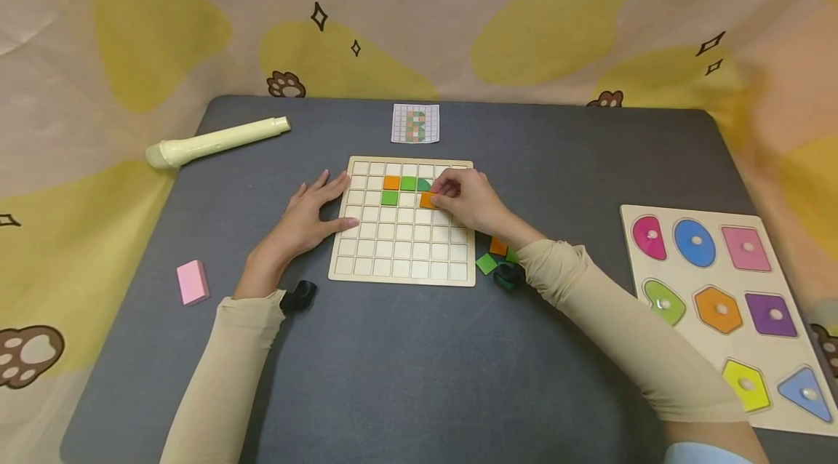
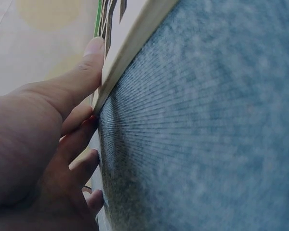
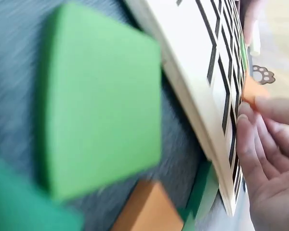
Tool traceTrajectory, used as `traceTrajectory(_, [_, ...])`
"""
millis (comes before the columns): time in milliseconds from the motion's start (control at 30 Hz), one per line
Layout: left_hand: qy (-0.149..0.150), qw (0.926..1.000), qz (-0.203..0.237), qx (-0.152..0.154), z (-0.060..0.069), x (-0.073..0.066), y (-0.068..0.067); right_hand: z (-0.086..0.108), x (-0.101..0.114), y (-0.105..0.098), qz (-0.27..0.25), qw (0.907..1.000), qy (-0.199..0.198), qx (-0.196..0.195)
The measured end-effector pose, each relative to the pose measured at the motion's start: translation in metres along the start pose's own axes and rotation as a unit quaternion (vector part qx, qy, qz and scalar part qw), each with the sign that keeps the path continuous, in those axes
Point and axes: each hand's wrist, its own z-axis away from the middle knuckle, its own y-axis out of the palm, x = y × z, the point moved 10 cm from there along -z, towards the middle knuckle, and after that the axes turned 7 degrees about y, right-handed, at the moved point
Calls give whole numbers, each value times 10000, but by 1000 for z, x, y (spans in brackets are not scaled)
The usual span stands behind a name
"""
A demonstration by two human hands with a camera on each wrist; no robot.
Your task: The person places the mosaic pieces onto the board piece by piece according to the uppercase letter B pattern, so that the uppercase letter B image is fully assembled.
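A wooden grid board (image 1: 366, 268) lies on the dark table. Set in its upper cells are an orange square tile (image 1: 391, 182), a green square tile (image 1: 409, 183), a dark green curved tile (image 1: 423, 185) and a second green tile (image 1: 389, 198) in the row below. My right hand (image 1: 474, 200) pinches another orange tile (image 1: 428, 201) between thumb and fingers over the board's right half, as the right wrist view also shows. With fingers spread, my left hand (image 1: 306, 220) rests at the board's left edge, its thumb on the rim.
Loose tiles (image 1: 487, 263) lie by the board's lower right corner, partly hidden by the right wrist camera. A pattern card (image 1: 415, 124) lies behind the board. A shape puzzle (image 1: 694, 268) is at right; a pale yellow stick (image 1: 222, 140) and a pink block (image 1: 193, 282) are at left.
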Motion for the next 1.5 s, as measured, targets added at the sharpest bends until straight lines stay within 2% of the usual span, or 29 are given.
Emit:
traceTrajectory(200, [-19,10000,-7,4,0,0,0,-5,2,1,-12,9996,188,-227])
traceTrajectory(500, [-23,10000,-13,-1,0,1,0,-7,5,1,166,9991,142,-368])
traceTrajectory(767, [-37,10000,-47,0,0,1,0,-2,5,1,301,9993,139,-199])
traceTrajectory(967, [-12,10000,-49,-11,0,1,0,6,-5,-9,466,9988,64,139])
traceTrajectory(1100, [-11,10000,-49,6,0,1,0,14,-18,-14,381,9977,25,568])
traceTrajectory(1300, [-31,10000,-75,15,0,2,1,29,-33,-18,96,9912,-97,1315])
traceTrajectory(1500, [-18,10000,-65,-2,0,2,1,40,-34,-24,75,9851,-213,1707])
